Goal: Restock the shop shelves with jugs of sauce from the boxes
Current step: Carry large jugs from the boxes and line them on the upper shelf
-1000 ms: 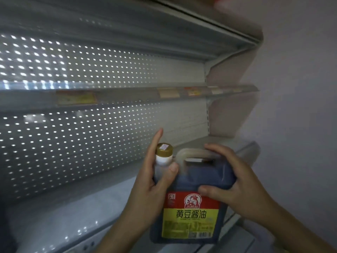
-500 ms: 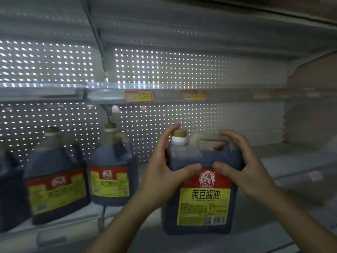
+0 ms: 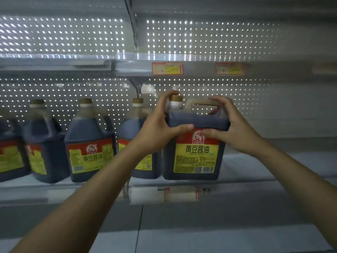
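A dark sauce jug point(image 3: 196, 154) with a red and yellow label and a gold cap stands on the grey shelf point(image 3: 255, 167), label facing me. My left hand point(image 3: 160, 128) grips its left shoulder, fingers behind the neck and thumb across the front. My right hand point(image 3: 231, 125) grips the right shoulder, fingers over the handle and thumb on the label's top. Several matching jugs stand in a row to its left; the nearest jug point(image 3: 140, 143) touches it or nearly so, partly hidden by my left forearm.
More jugs point(image 3: 89, 141) fill the shelf leftward to the frame edge. An upper shelf point(image 3: 200, 68) with price tags hangs close above the caps. A perforated back panel point(image 3: 237, 99) lies behind. Bare shelf runs on to the right of the held jug.
The view has swung left and more shelved jugs have come into sight. The held jug has moved left and back onto the shelf, beside the row. Both hands keep their hold.
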A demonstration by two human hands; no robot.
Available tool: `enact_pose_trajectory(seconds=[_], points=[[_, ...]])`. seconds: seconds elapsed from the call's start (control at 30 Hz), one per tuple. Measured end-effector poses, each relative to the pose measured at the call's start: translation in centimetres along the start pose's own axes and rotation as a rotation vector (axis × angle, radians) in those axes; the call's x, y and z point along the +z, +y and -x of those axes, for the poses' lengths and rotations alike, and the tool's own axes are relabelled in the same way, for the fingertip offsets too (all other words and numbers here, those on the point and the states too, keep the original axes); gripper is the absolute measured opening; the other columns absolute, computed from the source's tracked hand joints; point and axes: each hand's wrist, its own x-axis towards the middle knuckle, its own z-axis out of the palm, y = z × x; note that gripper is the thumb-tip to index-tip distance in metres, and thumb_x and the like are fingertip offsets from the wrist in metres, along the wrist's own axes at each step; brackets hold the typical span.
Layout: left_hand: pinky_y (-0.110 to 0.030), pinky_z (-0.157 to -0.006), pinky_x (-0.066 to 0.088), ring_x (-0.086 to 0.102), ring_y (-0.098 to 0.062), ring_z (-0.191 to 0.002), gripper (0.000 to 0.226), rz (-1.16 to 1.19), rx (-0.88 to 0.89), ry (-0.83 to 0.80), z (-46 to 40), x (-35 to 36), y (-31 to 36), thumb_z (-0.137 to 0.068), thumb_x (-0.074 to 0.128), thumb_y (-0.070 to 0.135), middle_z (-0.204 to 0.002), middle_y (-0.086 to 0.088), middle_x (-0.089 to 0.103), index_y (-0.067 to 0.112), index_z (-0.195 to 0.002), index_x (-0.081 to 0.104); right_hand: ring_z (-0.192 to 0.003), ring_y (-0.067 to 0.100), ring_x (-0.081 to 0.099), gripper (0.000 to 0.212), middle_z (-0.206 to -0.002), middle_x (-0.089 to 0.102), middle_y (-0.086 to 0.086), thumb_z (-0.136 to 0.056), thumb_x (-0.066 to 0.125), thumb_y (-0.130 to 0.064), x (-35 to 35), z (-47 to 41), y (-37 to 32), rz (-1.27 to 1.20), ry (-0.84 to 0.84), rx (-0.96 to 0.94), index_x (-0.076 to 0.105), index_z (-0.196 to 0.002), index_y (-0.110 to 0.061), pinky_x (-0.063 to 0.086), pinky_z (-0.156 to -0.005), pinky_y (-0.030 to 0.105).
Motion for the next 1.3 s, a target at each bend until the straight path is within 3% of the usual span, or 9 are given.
enact_pose_trajectory(seconds=[0.2, 0.33, 0.47, 0.63, 0.77, 0.87, 0.93, 1.03, 1.3], points=[[-0.036, -0.094, 0.058, 0.065, -0.003, -0.108, 0.084, -0.08, -0.06, -0.004, -1.3, 2.4, -3.1, -0.075, 0.089, 0.023, -0.12, 0.023, 0.058, 0.027, -0.14, 0.035, -0.119, 0.003, 0.056, 0.092, -0.131, 0.049, -0.022, -0.068, 0.088, -0.04, -0.6, -1.8, 4.9, 0.045, -0.074, -0.025, 0.039, -0.147, -0.036, 0.056, -0.098, 0.034], [-0.043, -0.091, 0.059, 0.066, -0.01, -0.108, 0.083, -0.195, -0.073, 0.009, -1.6, 3.5, -4.0, -0.075, 0.089, 0.025, -0.121, 0.006, 0.062, 0.028, -0.137, 0.035, -0.125, 0.01, 0.056, 0.091, -0.137, 0.051, -0.013, -0.07, 0.09, -0.038, -0.1, -2.6, 8.2, -0.001, -0.104, -0.042, 0.039, -0.146, -0.037, 0.055, -0.098, 0.032], [-0.045, -0.084, 0.059, 0.068, -0.017, -0.097, 0.083, -0.455, -0.106, 0.041, -1.2, 3.7, -3.9, -0.074, 0.086, 0.046, -0.111, 0.004, 0.069, 0.034, -0.135, 0.031, -0.123, -0.001, 0.056, 0.086, -0.136, 0.053, -0.01, -0.076, 0.089, -0.023, 0.4, -4.2, 10.2, -0.079, -0.189, -0.048, 0.04, -0.145, -0.037, 0.053, -0.089, 0.016], [-0.038, -0.076, 0.035, 0.065, -0.026, -0.083, 0.077, -0.986, 0.009, 0.174, -0.8, 3.7, -3.8, -0.073, 0.071, 0.072, -0.077, 0.012, 0.058, 0.025, -0.125, 0.04, -0.128, 0.007, 0.056, 0.088, -0.138, 0.052, -0.008, -0.076, 0.089, -0.024, 1.1, -6.6, 11.9, -0.083, -0.269, -0.119, 0.039, -0.148, -0.029, 0.053, -0.1, 0.027], [-0.047, -0.096, 0.035, 0.057, -0.021, -0.108, 0.083, -0.959, -0.07, 0.198, -0.7, 3.6, -4.3, -0.071, 0.062, 0.079, -0.11, 0.008, 0.063, 0.028, -0.134, 0.041, -0.13, -0.002, 0.052, 0.088, -0.14, 0.05, -0.02, -0.077, 0.089, -0.027, 1.6, -7.3, 12.6, -0.087, -0.288, -0.138, 0.039, -0.15, -0.03, 0.049, -0.102, 0.019], [-0.059, -0.111, 0.028, 0.049, -0.019, -0.12, 0.087, -1.064, -0.053, 0.232, -1.1, 3.3, -4.6, -0.069, 0.054, 0.087, -0.124, 0.004, 0.054, 0.028, -0.134, 0.046, -0.13, 0.002, 0.052, 0.089, -0.143, 0.049, -0.013, -0.076, 0.089, -0.039, 1.8, -7.7, 12.8, -0.06, -0.271, -0.158, 0.039, -0.15, -0.035, 0.048, -0.104, 0.024], [-0.062, -0.112, 0.025, 0.051, -0.017, -0.12, 0.086, -1.064, -0.066, 0.207, -1.5, 3.1, -4.6, -0.068, 0.052, 0.087, -0.126, 0.007, 0.053, 0.029, -0.131, 0.048, -0.132, 0.007, 0.051, 0.09, -0.146, 0.048, -0.008, -0.075, 0.088, -0.047, 1.9, -7.7, 12.8, -0.036, -0.265, -0.143, 0.038, -0.149, -0.042, 0.049, -0.107, 0.032], [-0.059, -0.112, 0.025, 0.052, -0.015, -0.122, 0.088, -1.026, -0.087, 0.177, -1.8, 3.3, -4.9, -0.068, 0.052, 0.087, -0.133, 0.008, 0.051, 0.028, -0.133, 0.046, -0.134, 0.008, 0.051, 0.091, -0.15, 0.046, -0.007, -0.074, 0.09, -0.037, 2.2, -7.3, 12.8, -0.064, -0.239, -0.111, 0.038, -0.148, -0.045, 0.051, -0.108, 0.036], [-0.063, -0.122, 0.01, 0.029, -0.025, -0.148, 0.082, -0.935, -0.086, 0.144, -0.7, 4.0, -4.8, -0.081, 0.059, 0.064, -0.157, -0.004, 0.035, 0.037, -0.152, 0.027, -0.138, 0.013, 0.047, 0.097, -0.157, 0.037, -0.012, -0.077, 0.089, -0.04, 2.1, -6.5, 12.1, 0.011, -0.223, -0.074, 0.029, -0.151, -0.051, 0.05, -0.108, 0.034]])
